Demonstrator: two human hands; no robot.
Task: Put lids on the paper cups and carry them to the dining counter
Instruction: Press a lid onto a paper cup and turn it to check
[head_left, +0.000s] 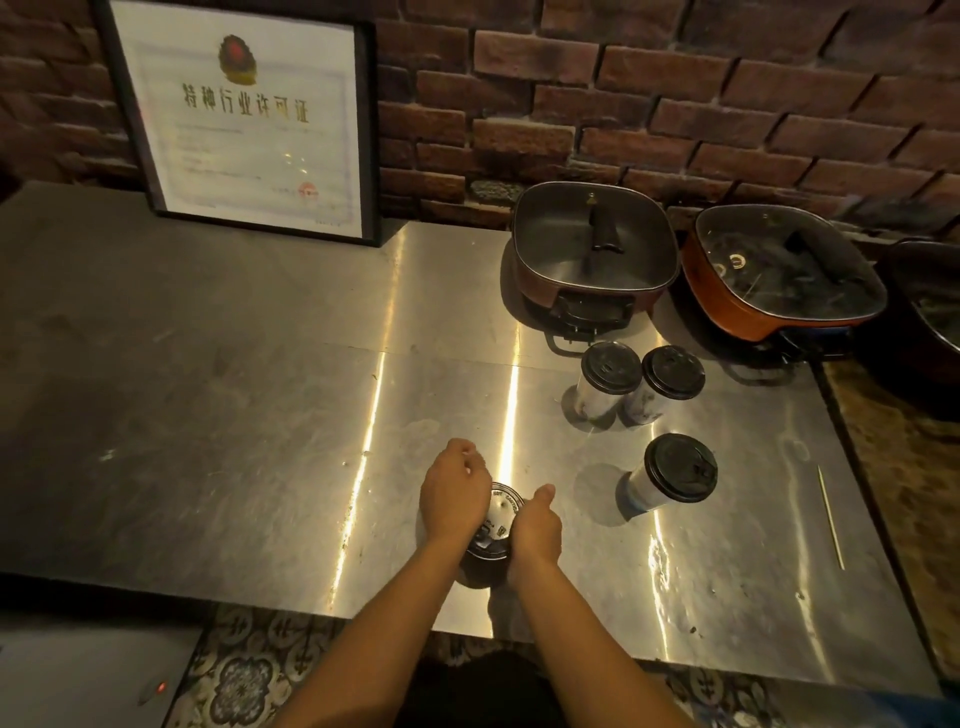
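Observation:
A paper cup with a black lid (494, 525) stands near the front edge of the steel counter (234, 415). My left hand (453, 491) curls over the lid's left side and my right hand (536, 527) presses against its right side, so most of the cup body is hidden. Three more lidded paper cups stand upright to the right: one close by (675, 470) and two side by side farther back (608, 374) (670, 376).
Two square electric pots (592, 249) (779, 270) sit at the back right, with a third (930, 312) cut off by the frame. A framed certificate (244, 119) leans on the brick wall. A thin wooden stick (830, 517) lies at the right edge.

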